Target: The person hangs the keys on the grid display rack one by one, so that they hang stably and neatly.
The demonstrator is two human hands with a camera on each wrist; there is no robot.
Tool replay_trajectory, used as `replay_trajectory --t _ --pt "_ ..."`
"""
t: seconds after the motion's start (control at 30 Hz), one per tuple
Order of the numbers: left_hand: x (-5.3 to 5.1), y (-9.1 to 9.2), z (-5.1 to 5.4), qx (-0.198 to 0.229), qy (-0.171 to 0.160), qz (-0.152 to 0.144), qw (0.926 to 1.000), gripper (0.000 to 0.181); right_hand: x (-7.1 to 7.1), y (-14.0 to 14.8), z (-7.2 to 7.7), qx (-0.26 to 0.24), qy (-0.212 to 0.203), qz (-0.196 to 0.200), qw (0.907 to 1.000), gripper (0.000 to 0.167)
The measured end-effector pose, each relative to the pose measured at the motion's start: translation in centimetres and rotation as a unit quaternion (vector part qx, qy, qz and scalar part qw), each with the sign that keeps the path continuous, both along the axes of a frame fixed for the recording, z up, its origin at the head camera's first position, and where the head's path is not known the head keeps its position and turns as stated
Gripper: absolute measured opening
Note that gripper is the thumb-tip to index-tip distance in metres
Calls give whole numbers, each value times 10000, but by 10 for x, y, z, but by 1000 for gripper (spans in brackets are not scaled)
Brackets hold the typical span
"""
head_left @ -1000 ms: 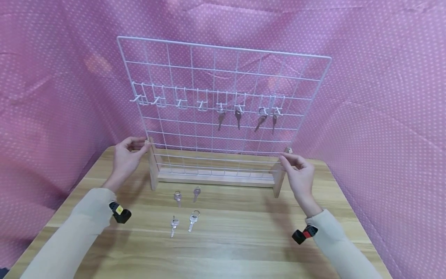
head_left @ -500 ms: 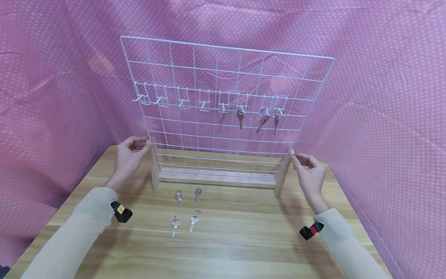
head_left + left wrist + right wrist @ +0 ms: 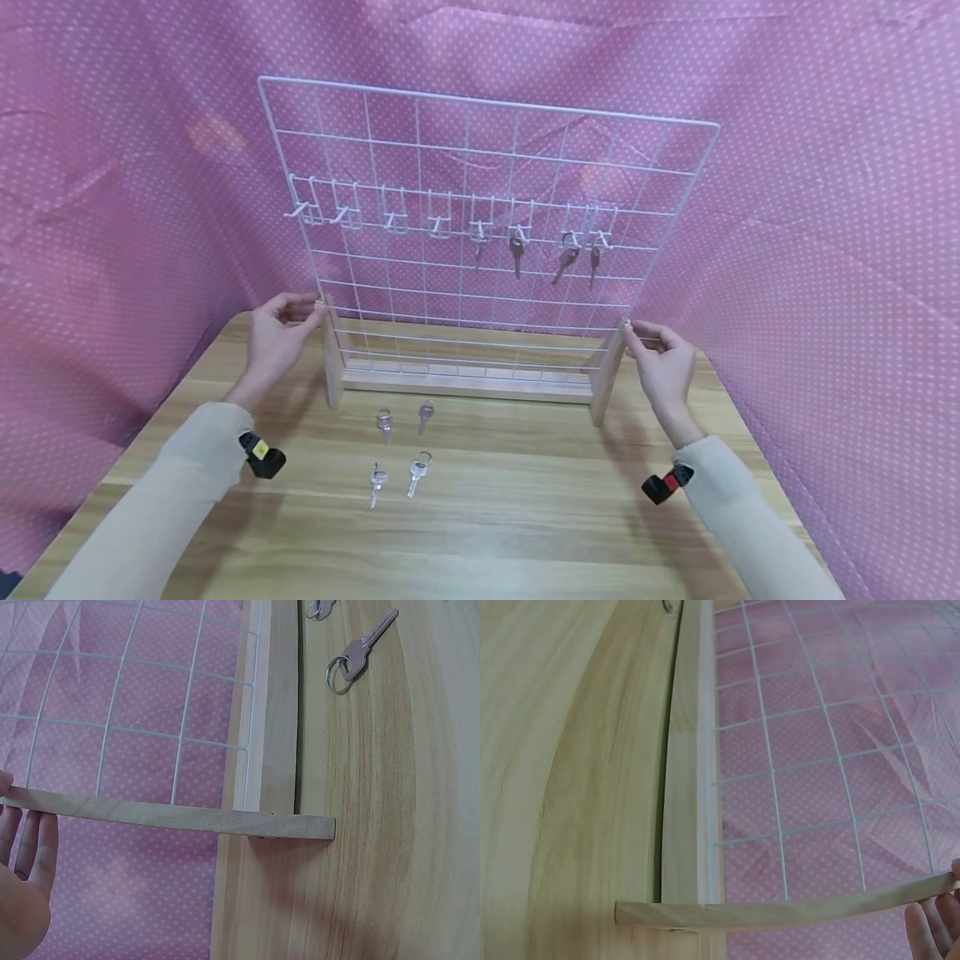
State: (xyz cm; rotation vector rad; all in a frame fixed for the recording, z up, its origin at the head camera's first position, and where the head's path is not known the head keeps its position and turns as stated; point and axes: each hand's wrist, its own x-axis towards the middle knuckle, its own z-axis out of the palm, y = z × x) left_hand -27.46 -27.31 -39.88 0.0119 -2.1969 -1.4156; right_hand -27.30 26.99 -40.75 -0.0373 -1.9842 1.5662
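A white wire grid [image 3: 487, 150] stands in a wooden base [image 3: 465, 387] with two side posts. My left hand [image 3: 274, 337] pinches the top of the left post [image 3: 332, 358]; the left wrist view shows fingers [image 3: 46, 847] against that wooden piece [image 3: 172, 815]. At the other end my right hand [image 3: 663, 367] pinches the top of the right post [image 3: 607, 379], seen in the right wrist view as a wooden strip [image 3: 817, 909]. White hooks [image 3: 393, 222] line the grid, and keys [image 3: 517, 255] hang from several on the right half.
Several keys with rings lie on the wooden table [image 3: 525, 500] in front of the base, among them one key [image 3: 418, 473] near the middle and one [image 3: 377, 482] to its left. A pink dotted cloth [image 3: 825, 250] surrounds the back and sides.
My right hand has moved right, from beside the grid's lower right side to the right post's top. The stand sits slightly further right in view. My left hand keeps its grip.
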Motion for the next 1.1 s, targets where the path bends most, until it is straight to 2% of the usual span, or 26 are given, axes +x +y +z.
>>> replay_trajectory --t 0.3,0.43,0.57,0.7,0.83,0.93,1.1 --pt "12 -5 10 -328 -360 -168 9987 43 -1 2 6 16 -186 185 9997 25" --pt "20 -2 9 -428 -300 -114 9986 44 1 1 8 1 -137 236 9996 26" --pt "33 5 6 -578 -114 -1 9983 36 1 2 9 3 -129 288 9995 27" --pt "47 13 -1 -935 -187 -306 9950 30 0 3 8 -10 -140 325 9994 25" --pt "64 20 -10 -1418 -661 -903 9835 30 0 4 9 25 -205 335 9992 26" --pt "76 24 -19 -1690 -1066 -1400 9698 29 1 4 10 24 -302 359 9989 27" --pt "93 32 -42 -1957 -1415 -2141 9465 24 3 6 13 43 -551 434 9975 27"
